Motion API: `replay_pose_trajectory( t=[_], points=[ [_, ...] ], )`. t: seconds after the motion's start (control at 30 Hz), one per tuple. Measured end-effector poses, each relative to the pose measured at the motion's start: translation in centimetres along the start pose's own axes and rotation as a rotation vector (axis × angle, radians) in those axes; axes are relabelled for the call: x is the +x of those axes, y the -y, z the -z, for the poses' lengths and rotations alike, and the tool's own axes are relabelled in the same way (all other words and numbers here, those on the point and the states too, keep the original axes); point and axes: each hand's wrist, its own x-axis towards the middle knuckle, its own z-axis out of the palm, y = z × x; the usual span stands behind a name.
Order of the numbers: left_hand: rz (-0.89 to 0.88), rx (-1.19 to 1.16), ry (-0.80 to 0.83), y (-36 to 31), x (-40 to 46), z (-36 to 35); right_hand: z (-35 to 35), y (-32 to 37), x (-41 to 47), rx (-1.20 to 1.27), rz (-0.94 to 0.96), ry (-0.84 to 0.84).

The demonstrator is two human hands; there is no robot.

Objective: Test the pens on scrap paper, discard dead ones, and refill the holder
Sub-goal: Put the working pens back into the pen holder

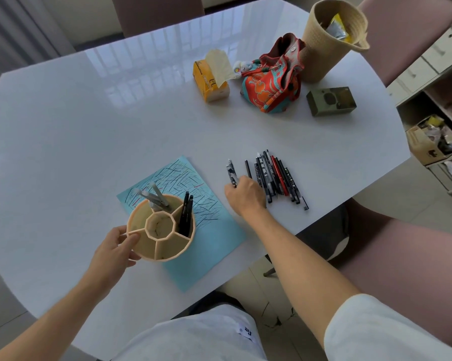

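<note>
A peach, round pen holder (pixel 165 246) with several compartments stands on a light-blue scrap paper (pixel 209 246) covered in pen strokes. Grey pens (pixel 155 196) stick out of its far compartment and two black pens (pixel 186 213) out of its right one. My left hand (pixel 118 247) grips the holder's left rim. My right hand (pixel 244 195) reaches over the table and pinches a black-and-white patterned pen (pixel 231 171) at the left of a row of several dark pens (pixel 278 178), one of them red.
On the white table (pixel 89 121), at the back right, sit a yellow tissue pack (pixel 210 82), a colourful cloth bag (pixel 271 84), a woven basket (pixel 331 40) with wrappers inside and a small olive box (pixel 331 100). Pink chairs stand around; shelves at right.
</note>
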Motion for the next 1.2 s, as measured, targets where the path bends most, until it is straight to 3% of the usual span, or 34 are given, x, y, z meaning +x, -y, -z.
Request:
replay_pose_trajectory(
  t=[0.13,0.27,0.47,0.57,0.67,0.77,1.03,1.2],
  points=[
    [0.000,0.007,0.007,0.0,0.3,0.2,1.6,-3.7,-0.4,0.111,-0.086,-0.081],
    [-0.011,0.015,-0.004,0.1,0.3,-0.1,2.8,-6.2,0.2,0.063,-0.153,-0.157],
    [0.011,0.032,-0.003,0.3,-0.6,-0.4,2.8,-5.9,1.2,-0.146,-0.120,-0.091],
    [0.018,0.063,0.018,0.3,-1.7,-0.2,3.2,-5.5,1.4,-0.126,-0.146,-0.073],
    [0.016,0.064,0.006,-0.2,-2.6,0.4,3.8,-4.7,0.9,0.120,-0.150,-0.088],
    [0.003,0.006,-0.034,-0.9,-2.6,0.9,4.1,-2.4,-1.1,0.557,-0.138,-0.067],
    [-0.046,-0.095,-0.040,-1.8,-0.7,0.2,0.6,3.6,-7.6,1.563,-0.174,0.331],
    [-0.038,-0.096,-0.053,-0.9,-1.1,-0.6,-1.9,6.5,-10.2,1.696,-0.102,0.322]
  ],
)
